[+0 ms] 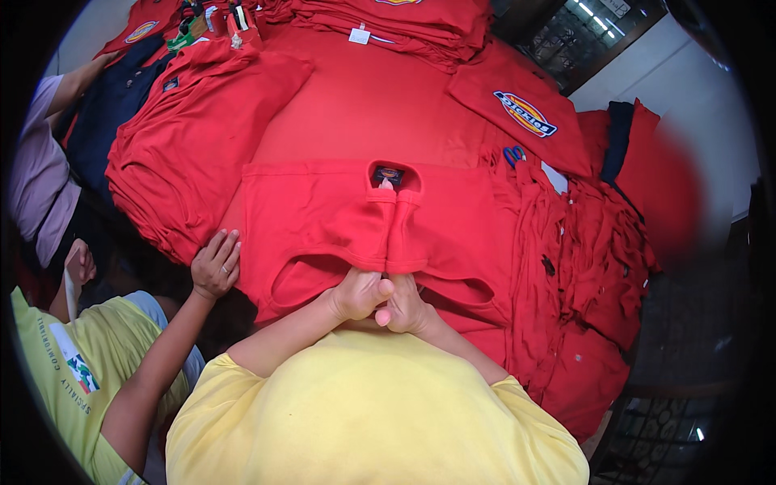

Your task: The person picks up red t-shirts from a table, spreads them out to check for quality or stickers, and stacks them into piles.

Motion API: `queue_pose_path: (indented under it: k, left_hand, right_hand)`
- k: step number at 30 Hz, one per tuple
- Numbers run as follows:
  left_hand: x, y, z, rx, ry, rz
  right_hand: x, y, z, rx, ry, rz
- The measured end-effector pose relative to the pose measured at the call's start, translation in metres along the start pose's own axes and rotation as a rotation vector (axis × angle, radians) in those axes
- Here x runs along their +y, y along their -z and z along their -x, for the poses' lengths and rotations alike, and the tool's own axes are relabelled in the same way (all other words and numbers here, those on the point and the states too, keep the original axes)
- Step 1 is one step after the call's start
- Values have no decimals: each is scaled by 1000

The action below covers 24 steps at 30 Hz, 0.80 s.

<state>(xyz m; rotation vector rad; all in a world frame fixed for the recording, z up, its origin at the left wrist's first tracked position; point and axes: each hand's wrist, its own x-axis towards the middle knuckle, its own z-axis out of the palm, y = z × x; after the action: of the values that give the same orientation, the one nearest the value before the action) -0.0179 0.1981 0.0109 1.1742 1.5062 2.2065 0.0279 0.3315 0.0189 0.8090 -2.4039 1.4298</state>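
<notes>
A red shirt lies spread in front of me, its neck opening with a dark label at the far side. Two hemmed edges of its cloth meet at the middle, and wide openings gape on both sides below. My left hand holds the near end of the left hemmed edge, fingers tucked into the cloth and hidden. Close beside it, my right hand is on the right hemmed edge in the same way. Both thumbs show outside the fabric, near each other.
At left, another person's hand rests by the shirt's edge. Red garment piles stand at left, with more stacked cloth at the back. Blue-handled scissors and a white card lie among crumpled red pieces at right.
</notes>
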Motion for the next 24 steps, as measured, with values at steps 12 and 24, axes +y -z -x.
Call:
queue_pose_path:
  k: [12,24]
  left_hand:
    - [31,193,-99,298,471,273]
    - [8,200,-95,647,228,-1513]
  right_hand:
    - [110,202,-83,435,-618,-898]
    - [169,147,-117,385,-559,467]
